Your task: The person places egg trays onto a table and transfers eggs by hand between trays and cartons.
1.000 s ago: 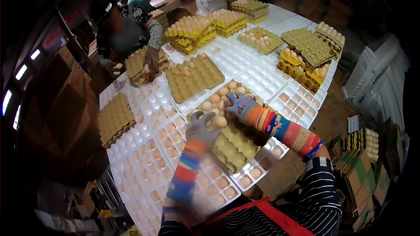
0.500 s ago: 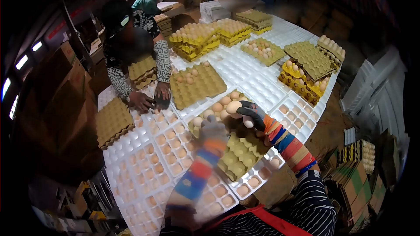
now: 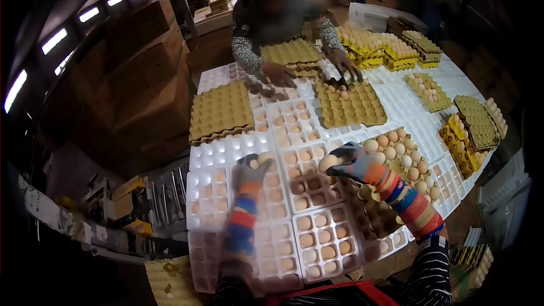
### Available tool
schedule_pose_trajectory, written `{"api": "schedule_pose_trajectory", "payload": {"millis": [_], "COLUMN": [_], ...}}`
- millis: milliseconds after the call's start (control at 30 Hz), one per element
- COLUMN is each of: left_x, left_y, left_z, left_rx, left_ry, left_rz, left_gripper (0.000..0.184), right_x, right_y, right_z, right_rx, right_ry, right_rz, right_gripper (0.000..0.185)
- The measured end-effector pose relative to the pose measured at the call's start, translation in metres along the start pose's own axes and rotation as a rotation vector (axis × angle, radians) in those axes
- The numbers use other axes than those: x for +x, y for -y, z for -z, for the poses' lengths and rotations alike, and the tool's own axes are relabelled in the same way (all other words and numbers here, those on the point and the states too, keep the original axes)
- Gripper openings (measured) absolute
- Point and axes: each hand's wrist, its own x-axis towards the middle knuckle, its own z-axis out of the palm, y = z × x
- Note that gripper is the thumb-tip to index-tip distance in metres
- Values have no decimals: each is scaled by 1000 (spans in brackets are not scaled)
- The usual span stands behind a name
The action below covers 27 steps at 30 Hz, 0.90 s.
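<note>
In a grey work glove and a striped sleeve, my left hand (image 3: 250, 173) is shut on pale eggs (image 3: 263, 161), over the left part of the white foam egg trays (image 3: 214, 148). Motion blurs it, and I cannot tell how many eggs it has. My right hand (image 3: 357, 161), gloved in grey and black, grips a light brown egg (image 3: 327, 163) above the middle foam trays. Under the right forearm lies a cardboard egg tray (image 3: 371, 215), its far part full of brown and white eggs (image 3: 406, 160). Many foam cells below both hands contain eggs.
Across the table a person's hands (image 3: 347, 68) work near a cardboard tray (image 3: 351, 105) with a few eggs. Cardboard trays (image 3: 221, 110) stand stacked at the left. Yellow trays of eggs (image 3: 362, 51) are at the back, others (image 3: 459, 144) at the right. Large boxes (image 3: 141, 79) rise beyond the left edge.
My view has turned left. Both hands have moved from the cardboard tray to over the foam trays, carrying eggs. The other person's hand now reaches to the cardboard tray across from me.
</note>
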Motion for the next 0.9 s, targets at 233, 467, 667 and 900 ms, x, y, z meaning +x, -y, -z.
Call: {"api": "schedule_pose_trajectory", "payload": {"millis": [233, 467, 667, 900], "left_x": [68, 85, 133, 125], "left_y": [37, 79, 146, 129], "left_z": [0, -2, -1, -25], "left_rx": [608, 575, -629, 164], "left_ry": [158, 144, 96, -88], "left_rz": [56, 35, 17, -117], "left_gripper": [45, 49, 38, 38], "right_x": [148, 207, 246, 298], "right_y": [-2, -5, -22, -62], "right_z": [-124, -169, -168, -206], "right_rx": [-699, -818, -594, 755], "right_ry": [-93, -24, -87, -318], "right_rz": [46, -70, 52, -119], "right_gripper": [46, 41, 36, 24]}}
